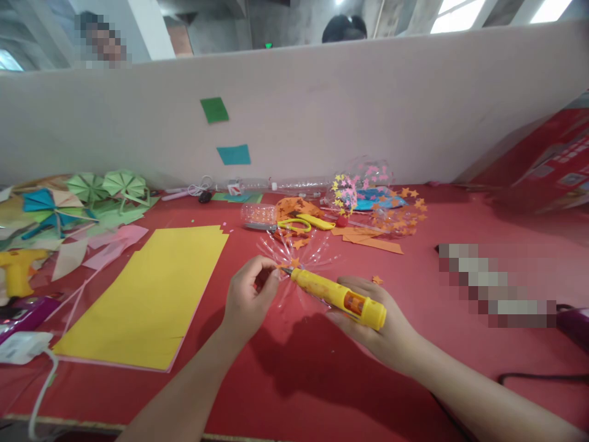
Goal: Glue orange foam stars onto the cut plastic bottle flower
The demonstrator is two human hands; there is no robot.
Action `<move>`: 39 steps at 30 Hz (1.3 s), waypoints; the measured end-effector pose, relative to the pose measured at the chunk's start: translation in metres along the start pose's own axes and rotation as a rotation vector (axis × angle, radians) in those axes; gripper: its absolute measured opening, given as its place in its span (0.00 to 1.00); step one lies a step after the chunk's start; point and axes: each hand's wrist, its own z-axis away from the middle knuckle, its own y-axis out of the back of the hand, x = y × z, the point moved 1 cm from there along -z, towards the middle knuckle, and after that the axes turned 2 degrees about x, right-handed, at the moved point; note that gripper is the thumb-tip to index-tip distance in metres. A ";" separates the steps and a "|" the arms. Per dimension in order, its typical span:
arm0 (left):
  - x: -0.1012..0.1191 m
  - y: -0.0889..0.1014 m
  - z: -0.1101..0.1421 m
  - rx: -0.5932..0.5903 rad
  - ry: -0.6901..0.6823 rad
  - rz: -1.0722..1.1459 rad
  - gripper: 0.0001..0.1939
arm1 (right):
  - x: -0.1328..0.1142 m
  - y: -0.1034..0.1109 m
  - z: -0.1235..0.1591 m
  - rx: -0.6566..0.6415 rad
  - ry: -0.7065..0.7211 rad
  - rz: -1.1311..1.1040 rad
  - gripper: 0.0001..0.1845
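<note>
My right hand (pixel 375 316) is wrapped around a yellow hot glue gun (pixel 322 288), whose dark metal nozzle points left. Thumb and fingers of my left hand (pixel 253 288) pinch a small orange paper star (pixel 281 266) right at the nozzle tip. Beneath and behind both hands spreads a clear plastic piece cut into thin fanned strips (pixel 317 253). More orange stars sit on its strips, one of them near the nozzle (pixel 294 263). A loose orange star (pixel 377 280) lies on the red table beyond my right hand.
Yellow paper sheets (pixel 151 294) lie at left, near another yellow glue gun (pixel 21 267) and green paper fans (pixel 124 184). Behind my hands are yellow-handled scissors (pixel 294 226), orange strips (pixel 368 238) and star-covered plastic pieces (pixel 400 212). A white partition (pixel 294 110) stands behind.
</note>
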 end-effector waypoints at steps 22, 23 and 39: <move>-0.003 0.017 -0.009 0.192 0.075 0.189 0.04 | -0.016 0.002 -0.001 -0.223 0.155 -0.097 0.06; -0.004 0.018 -0.011 0.198 0.108 0.210 0.04 | -0.019 -0.001 0.000 -0.307 0.164 -0.085 0.05; 0.024 0.009 -0.012 -0.319 0.375 0.469 0.09 | -0.017 -0.010 0.001 -0.535 0.229 0.237 0.12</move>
